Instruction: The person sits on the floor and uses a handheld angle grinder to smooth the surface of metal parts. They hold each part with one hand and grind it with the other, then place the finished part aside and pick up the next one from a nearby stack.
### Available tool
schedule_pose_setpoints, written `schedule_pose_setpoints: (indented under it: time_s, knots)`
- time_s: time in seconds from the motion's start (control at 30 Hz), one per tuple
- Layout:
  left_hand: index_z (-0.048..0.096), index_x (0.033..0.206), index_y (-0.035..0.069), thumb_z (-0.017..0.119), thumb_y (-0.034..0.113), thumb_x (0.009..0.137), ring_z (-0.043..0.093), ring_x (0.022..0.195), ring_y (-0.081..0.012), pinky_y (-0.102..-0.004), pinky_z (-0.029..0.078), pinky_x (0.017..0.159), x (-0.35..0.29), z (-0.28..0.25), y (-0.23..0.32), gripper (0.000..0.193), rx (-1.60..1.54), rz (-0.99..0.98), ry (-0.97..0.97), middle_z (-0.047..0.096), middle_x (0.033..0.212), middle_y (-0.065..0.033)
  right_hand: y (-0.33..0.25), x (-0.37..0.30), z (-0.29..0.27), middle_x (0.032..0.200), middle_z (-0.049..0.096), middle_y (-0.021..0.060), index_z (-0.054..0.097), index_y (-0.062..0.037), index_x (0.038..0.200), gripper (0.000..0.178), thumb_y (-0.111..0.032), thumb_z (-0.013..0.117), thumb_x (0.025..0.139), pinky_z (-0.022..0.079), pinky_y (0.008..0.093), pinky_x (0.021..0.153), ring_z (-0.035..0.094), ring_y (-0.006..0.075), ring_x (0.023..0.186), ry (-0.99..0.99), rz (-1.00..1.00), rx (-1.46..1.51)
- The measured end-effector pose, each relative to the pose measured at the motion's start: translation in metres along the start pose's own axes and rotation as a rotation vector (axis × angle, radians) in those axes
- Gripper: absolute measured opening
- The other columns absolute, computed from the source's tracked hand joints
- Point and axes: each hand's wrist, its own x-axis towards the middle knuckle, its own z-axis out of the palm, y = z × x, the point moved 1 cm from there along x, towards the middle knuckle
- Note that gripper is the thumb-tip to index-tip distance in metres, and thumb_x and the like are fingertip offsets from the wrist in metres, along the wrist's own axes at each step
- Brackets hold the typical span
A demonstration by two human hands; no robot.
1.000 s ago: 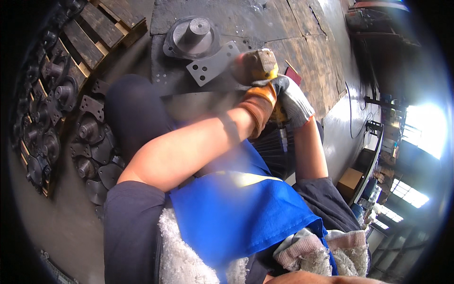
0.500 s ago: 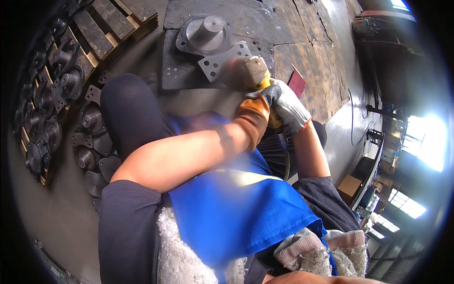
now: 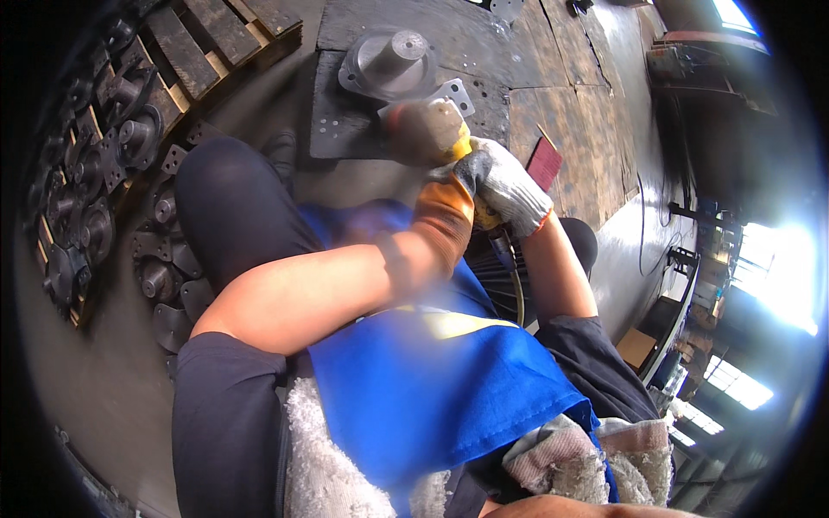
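Landmark: the flanged metal part [image 3: 393,65], a round flange with an upright hub, stands on a dark steel plate [image 3: 345,121] on the floor.
Tool: a yellow hand power tool [image 3: 471,186], mostly hidden by both gloves; its long axis runs from the person's lap up toward the flanged metal part.
Left hand [image 3: 427,134]: nearer to the flanged metal part, just below it; the fingers are closed around the front of the tool.
Right hand [image 3: 509,186]: behind the left hand, farther from the part; the fingers are wrapped on the tool body.
Working point: a flat bracket with holes [image 3: 445,91], beside the flange, at the left glove; contact I cannot tell.
Around: more flanged castings [image 3: 104,207] lie well left of the part, by a wooden pallet [image 3: 224,34].
Way: nothing stands between tool and bracket.
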Motion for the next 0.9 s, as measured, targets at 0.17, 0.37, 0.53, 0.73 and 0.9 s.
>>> schedule_pose_setpoints:
  time_s: [0.17, 0.37, 0.53, 0.73, 0.9]
  knots:
    - [0.06, 0.093, 0.006, 0.062, 0.009, 0.079, 0.062, 0.071, -0.0206, -0.0321, 0.051, 0.058, -0.02, -0.01, -0.005, 0.014, 0.312, 0.318, 0.473, 0.059, 0.083, -0.0078, -0.001, -0.003, 0.008, 0.104, 0.066, 0.005, 0.06, 0.0016, 0.114, 0.034, -0.011, 0.066, 0.083, 0.049, 0.0275, 0.084, 0.06, 0.0117, 0.092, 0.046, 0.16, 0.062]
    - [0.064, 0.107, 0.01, 0.047, 0.017, 0.093, 0.065, 0.096, -0.0271, -0.0365, 0.05, 0.085, 0.014, 0.055, -0.024, 0.023, -0.121, -0.125, -0.036, 0.067, 0.104, -0.0134, -0.024, 0.008, 0.015, 0.107, 0.065, 0.0055, 0.059, 0.0021, 0.116, 0.035, -0.01, 0.065, 0.083, 0.048, 0.0276, 0.085, 0.06, 0.0123, 0.094, 0.021, 0.119, -0.078]
    - [0.064, 0.109, 0.013, 0.047, 0.02, 0.094, 0.065, 0.096, -0.0294, -0.0376, 0.052, 0.082, 0.0, -0.021, -0.003, 0.023, 0.13, -0.046, -0.279, 0.067, 0.105, -0.0134, -0.003, -0.007, 0.018, 0.103, 0.066, 0.004, 0.059, 0.0016, 0.114, 0.034, -0.009, 0.065, 0.083, 0.049, 0.0274, 0.084, 0.06, 0.0117, 0.092, 0.075, 0.231, 0.054]
    - [0.063, 0.109, 0.013, 0.048, 0.021, 0.094, 0.066, 0.095, -0.0297, -0.0377, 0.053, 0.081, 0.024, 0.067, -0.021, 0.023, -0.131, -0.048, 0.048, 0.068, 0.104, -0.0134, -0.011, 0.004, 0.009, 0.1, 0.066, 0.0038, 0.06, 0.0002, 0.112, 0.03, -0.012, 0.064, 0.085, 0.05, 0.0266, 0.079, 0.06, 0.0119, 0.088, 0.037, -0.11, -0.216]
    - [0.062, 0.108, 0.013, 0.048, 0.024, 0.094, 0.067, 0.093, -0.028, -0.0364, 0.054, 0.08, 0.032, 0.071, -0.007, 0.023, 0.099, 0.065, -0.072, 0.069, 0.101, -0.0129, 0.004, -0.011, -0.001, 0.098, 0.066, 0.0033, 0.062, -0.0003, 0.11, 0.028, -0.014, 0.063, 0.085, 0.05, 0.0266, 0.078, 0.06, 0.0122, 0.087, 0.119, -0.201, -0.205]
